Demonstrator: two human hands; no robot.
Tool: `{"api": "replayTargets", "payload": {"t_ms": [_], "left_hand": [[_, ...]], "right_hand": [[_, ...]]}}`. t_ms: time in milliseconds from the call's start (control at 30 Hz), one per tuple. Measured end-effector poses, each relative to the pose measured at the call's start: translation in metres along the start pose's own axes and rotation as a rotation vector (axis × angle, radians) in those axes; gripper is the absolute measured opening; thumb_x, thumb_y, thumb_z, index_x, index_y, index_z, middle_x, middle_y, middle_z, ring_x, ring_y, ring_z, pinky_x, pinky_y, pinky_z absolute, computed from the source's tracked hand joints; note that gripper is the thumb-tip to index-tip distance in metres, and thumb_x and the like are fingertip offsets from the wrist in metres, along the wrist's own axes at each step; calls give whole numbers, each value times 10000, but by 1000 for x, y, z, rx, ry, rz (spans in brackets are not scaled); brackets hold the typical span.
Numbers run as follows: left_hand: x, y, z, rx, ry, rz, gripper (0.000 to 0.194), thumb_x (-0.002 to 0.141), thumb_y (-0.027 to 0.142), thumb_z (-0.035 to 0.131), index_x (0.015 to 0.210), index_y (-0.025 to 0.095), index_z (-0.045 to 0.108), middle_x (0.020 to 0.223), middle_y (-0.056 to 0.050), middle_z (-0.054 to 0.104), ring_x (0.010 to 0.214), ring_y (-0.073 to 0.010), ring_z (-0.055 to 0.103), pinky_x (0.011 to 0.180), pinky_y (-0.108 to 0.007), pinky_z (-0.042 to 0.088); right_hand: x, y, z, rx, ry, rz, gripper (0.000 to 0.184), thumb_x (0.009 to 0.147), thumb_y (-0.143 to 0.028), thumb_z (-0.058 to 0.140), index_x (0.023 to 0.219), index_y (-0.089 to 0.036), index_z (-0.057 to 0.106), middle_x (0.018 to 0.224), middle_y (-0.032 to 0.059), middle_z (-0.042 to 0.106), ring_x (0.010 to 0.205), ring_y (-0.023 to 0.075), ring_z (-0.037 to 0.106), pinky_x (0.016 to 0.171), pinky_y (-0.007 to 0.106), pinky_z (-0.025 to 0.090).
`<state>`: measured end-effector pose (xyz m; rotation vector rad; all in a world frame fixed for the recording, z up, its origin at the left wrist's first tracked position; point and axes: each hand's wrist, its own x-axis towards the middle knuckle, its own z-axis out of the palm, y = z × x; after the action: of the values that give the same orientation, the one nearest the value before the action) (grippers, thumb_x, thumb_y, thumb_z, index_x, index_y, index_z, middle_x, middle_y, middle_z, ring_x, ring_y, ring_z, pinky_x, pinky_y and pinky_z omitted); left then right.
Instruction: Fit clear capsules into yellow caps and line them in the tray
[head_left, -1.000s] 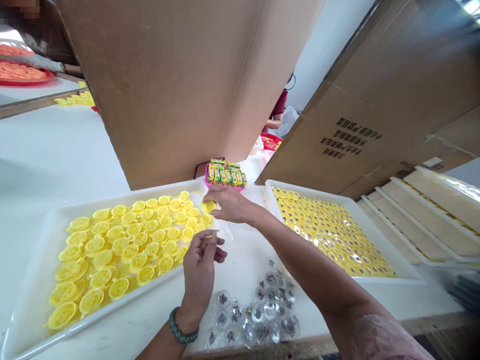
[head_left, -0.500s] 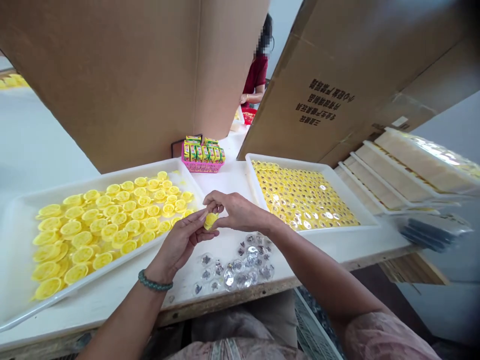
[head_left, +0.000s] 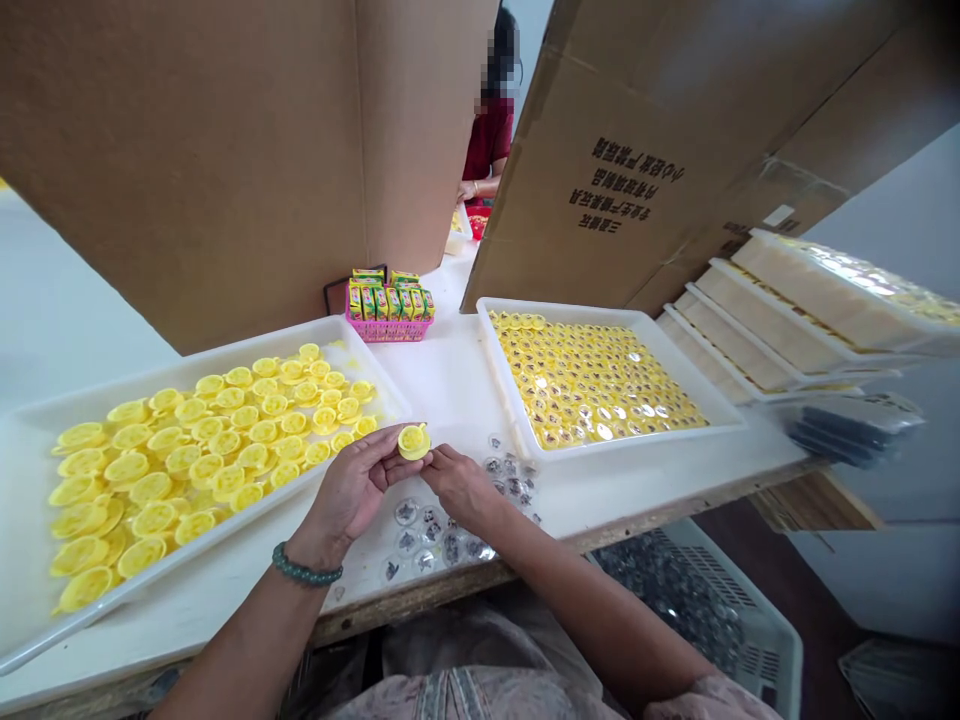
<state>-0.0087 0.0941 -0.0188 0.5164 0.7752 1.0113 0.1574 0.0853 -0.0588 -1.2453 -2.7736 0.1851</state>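
My left hand point(head_left: 358, 485) pinches a small round yellow plastic piece point(head_left: 413, 441) between thumb and fingertips, just above the table. My right hand point(head_left: 459, 486) lies palm down, fingers curled, over a scatter of clear domed pieces point(head_left: 420, 530) near the table's front edge; whether it grips one is hidden. To the left lies a white tray point(head_left: 30, 420) full of loose yellow pieces point(head_left: 210, 440). To the right another white tray point(head_left: 622, 440) holds neat rows of yellow pieces capped with clear domes point(head_left: 600, 380).
A pink basket of small yellow-green boxes point(head_left: 388, 305) stands at the back between large cardboard sheets point(head_left: 225, 150). Stacked white trays point(head_left: 810, 320) sit at the right. A grey crate of clear pieces point(head_left: 697, 610) is below the table. Another person in red point(head_left: 487, 140) works behind.
My right hand took a yellow piece from the left tray, passed it to my left hand, then dropped onto the clear domes. The view tilted down toward the table edge.
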Motion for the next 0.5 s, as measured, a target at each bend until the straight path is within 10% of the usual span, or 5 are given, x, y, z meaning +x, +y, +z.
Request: {"api": "replayTargets", "payload": {"t_ms": [333,500], "left_hand": [[7,-14,-4,242,150,76,308,722,328,681,964,138,694,933,-68,689,800,-148,622,744,-257,511],[8,-15,-2,226,107,82,265,707,330,701,885,134,692,903,-60,684,826,-154,615,796,-300,514]], "right_hand": [[-1,4,-10,395,482,340,166,790,-59,534,808,-170,657,750,20,643,679,117,577,652,217,456],[9,-4,-42,461,537,164,164,858,-144,508,879,-185,665,850,45,658,829,139,599,764,246,473]]}}
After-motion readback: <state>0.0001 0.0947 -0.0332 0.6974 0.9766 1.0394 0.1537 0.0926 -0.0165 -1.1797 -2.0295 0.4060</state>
